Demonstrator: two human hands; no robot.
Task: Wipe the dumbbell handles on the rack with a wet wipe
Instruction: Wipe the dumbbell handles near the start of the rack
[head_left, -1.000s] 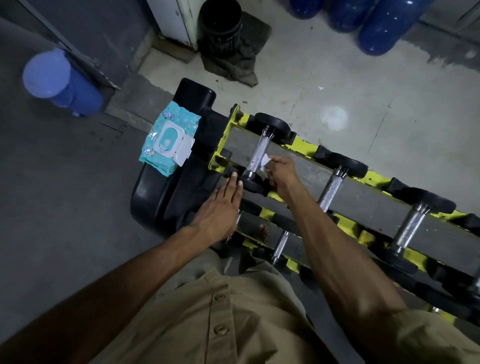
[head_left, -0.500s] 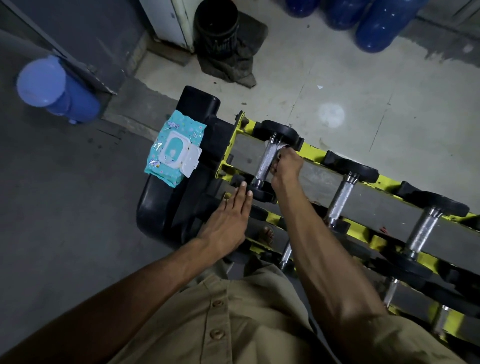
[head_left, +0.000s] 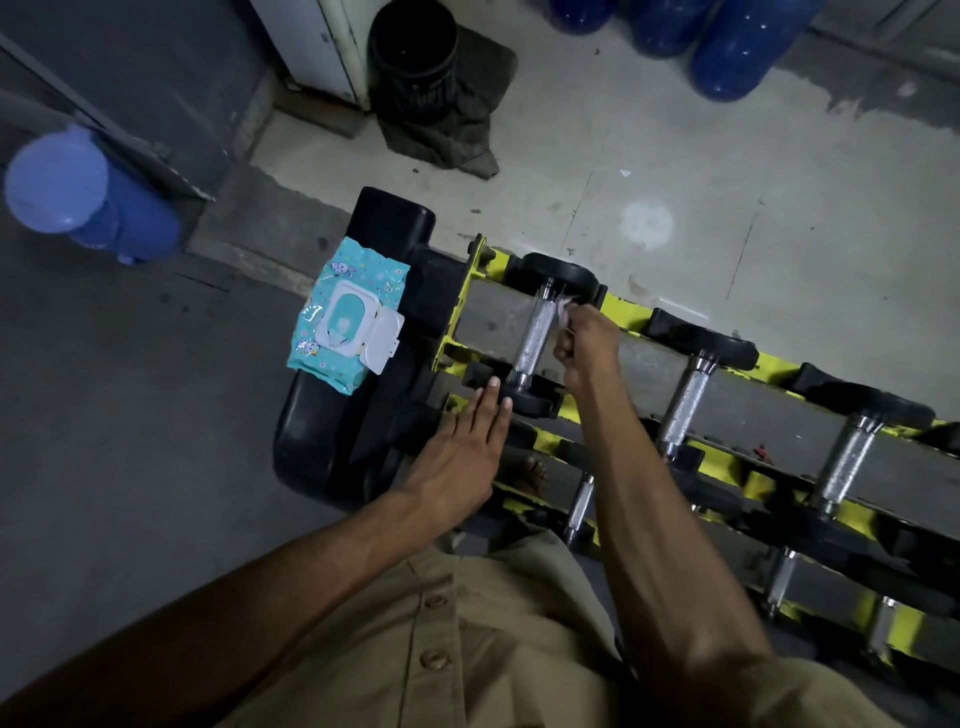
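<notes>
Right hand (head_left: 584, 345): clenched on wet wipe (head_left: 563, 306), pressed to far end of first dumbbell handle (head_left: 535, 332), top rack (head_left: 488, 317) tier.
Left hand (head_left: 462, 447): flat, released, fingertips at weight head (head_left: 530, 402), probably steadying it against rolling.
Wipe pack (head_left: 345, 322): lid open, within reach.

The yellow rack (head_left: 488, 314) holds dumbbells (head_left: 691, 389); a wipes pack (head_left: 345, 322) tops its end.

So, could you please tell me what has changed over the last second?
The right hand slid the wipe along the first dumbbell's handle, from its middle to the far end. The left hand stays flat on the rack; the pack has not moved.
</notes>
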